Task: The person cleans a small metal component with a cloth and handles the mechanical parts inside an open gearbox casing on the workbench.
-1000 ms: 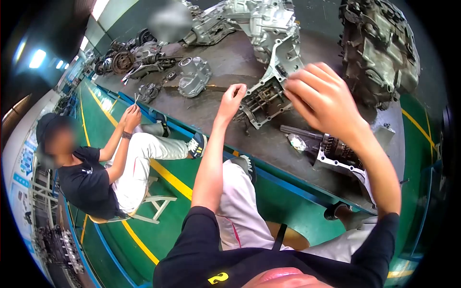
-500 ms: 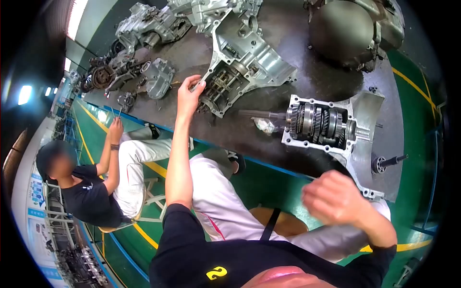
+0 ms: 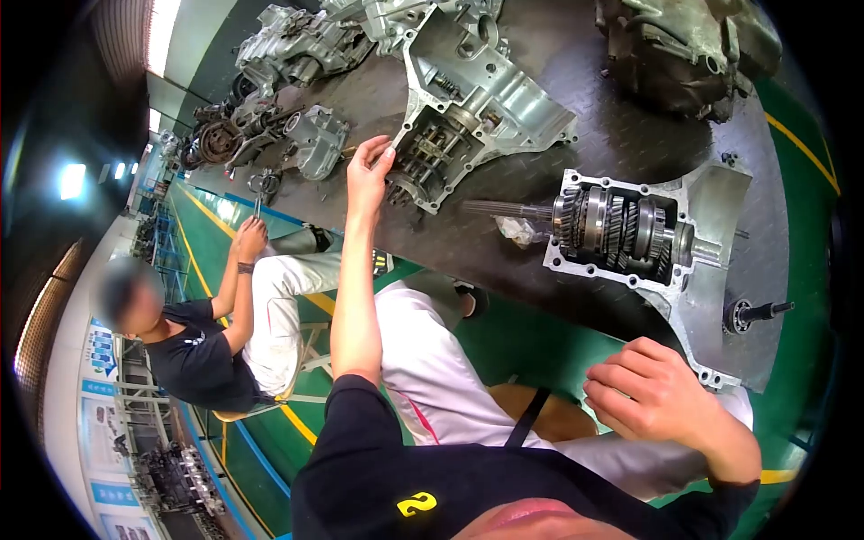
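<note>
My left hand [image 3: 369,184] is at the left edge of an open gearbox housing half [image 3: 513,103], thumb and fingers closed on its rim. Inside that half, shift rods and forks [image 3: 432,155] show. My right hand [image 3: 652,396] hovers over my lap by the table's front edge, its fingers loosely bent and slightly apart, with nothing visible in them. Closest to it lies a second housing half [image 3: 702,202], which holds a gear shaft assembly [image 3: 612,225]. A splined shaft end sticks out of this half on the left, above a small clear plastic bag [image 3: 517,230].
A shaft with a bearing [image 3: 756,315] lies on the table [image 3: 549,310] at the right. A large casing [image 3: 675,58] stands at the back right. More casings [image 3: 301,49] and parts crowd the far left. Another person [image 3: 207,337] sits at the left, holding a thin tool.
The view has shifted, so the scene sits farther right. My left hand stays at the housing rim. My right hand was blurred and more tightly curled; now its fingers are looser.
</note>
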Motion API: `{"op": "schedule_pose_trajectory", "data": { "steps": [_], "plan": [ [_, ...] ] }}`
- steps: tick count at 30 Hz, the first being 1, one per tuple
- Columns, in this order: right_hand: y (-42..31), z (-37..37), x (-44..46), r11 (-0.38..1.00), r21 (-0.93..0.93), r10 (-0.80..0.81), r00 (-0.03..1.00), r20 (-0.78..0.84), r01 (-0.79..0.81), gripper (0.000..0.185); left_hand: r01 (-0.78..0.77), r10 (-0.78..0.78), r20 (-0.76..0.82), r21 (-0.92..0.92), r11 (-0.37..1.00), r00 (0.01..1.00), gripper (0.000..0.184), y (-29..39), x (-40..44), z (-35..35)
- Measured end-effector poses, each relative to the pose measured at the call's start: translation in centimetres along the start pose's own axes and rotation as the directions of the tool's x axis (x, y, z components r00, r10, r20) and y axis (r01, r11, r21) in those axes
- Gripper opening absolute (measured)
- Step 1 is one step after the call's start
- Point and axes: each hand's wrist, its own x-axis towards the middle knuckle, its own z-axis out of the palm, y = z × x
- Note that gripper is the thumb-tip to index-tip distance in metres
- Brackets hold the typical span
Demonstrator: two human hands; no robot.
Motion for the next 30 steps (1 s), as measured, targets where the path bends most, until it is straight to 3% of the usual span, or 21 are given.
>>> {"op": "schedule_pose_trajectory", "data": {
  "steps": [18, 23, 30],
  "plan": [
    [0.7, 1.4, -0.8, 0.994, 0.052, 0.088, 0.992, 0.088, -0.093, 0.015, -0.021, 0.030, -0.059, 0.138, 0.990, 0.998, 0.026, 1.5, -0.9, 1.3],
    [1.1, 3.3, -1.1, 0.992, 0.096, 0.059, 0.982, 0.177, -0.076, 0.013, 0.060, -0.046, -0.154, 0.090, 0.994, 0.987, 0.024, 2.3, -1.3, 2.2],
    [1.3, 4.6, -1.2, 0.991, 0.123, 0.021, 0.966, 0.260, -0.054, 0.019, 0.118, -0.107, -0.166, 0.057, 0.991, 0.980, 0.024, 2.7, -1.4, 2.5]
  ]
}}
